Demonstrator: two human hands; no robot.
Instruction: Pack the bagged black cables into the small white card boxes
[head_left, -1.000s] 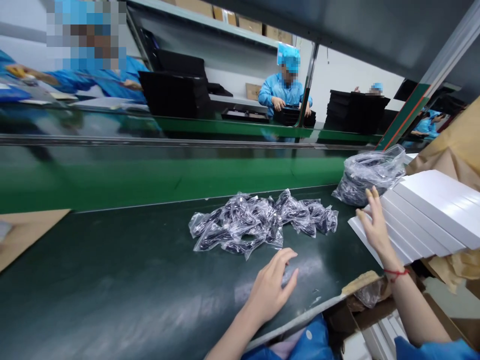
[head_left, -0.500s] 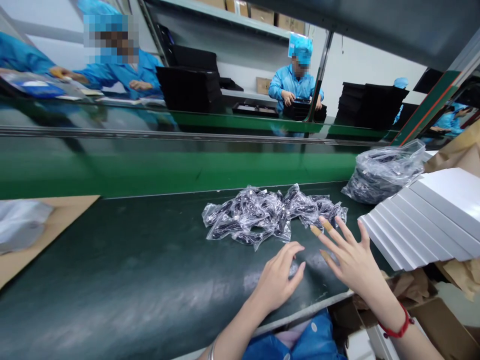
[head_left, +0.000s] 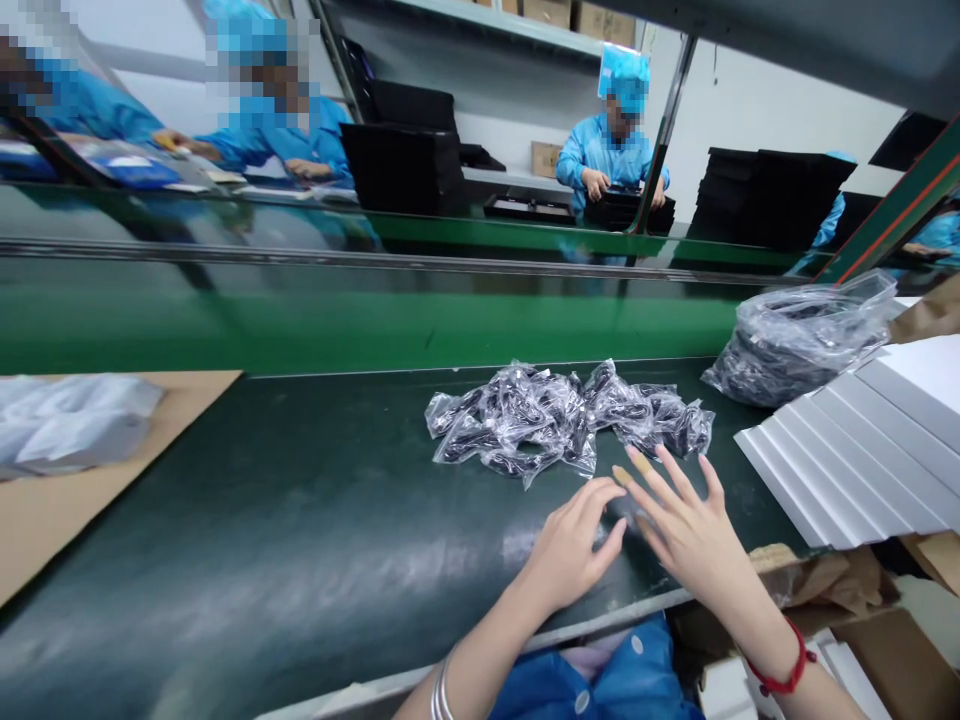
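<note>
Both hands hover over the dark green work surface (head_left: 300, 520), close together in front of a pile of black cables in clear plastic bags (head_left: 517, 420). My left hand (head_left: 574, 545) has its fingers curved and the thumb apart, with nothing in it. Beside it, my right hand (head_left: 690, 530) spreads its fingers, and some fingertips wear tan covers. Its fingertips lie just in front of the bagged cables at the pile's right end; whether they touch is unclear. The fingertips of the two hands nearly meet.
A larger clear bag of black cables (head_left: 795, 340) sits at the back right. White boxes (head_left: 862, 450) lean in an overlapping row there. At left, white wrapped items (head_left: 82, 420) rest on cardboard (head_left: 180, 410). Beyond the green barrier (head_left: 360, 330), co-workers in blue work near black stacks (head_left: 405, 165).
My right hand has moved left, closer to my left hand. The view has turned slightly left, so more of the white wrapped items shows.
</note>
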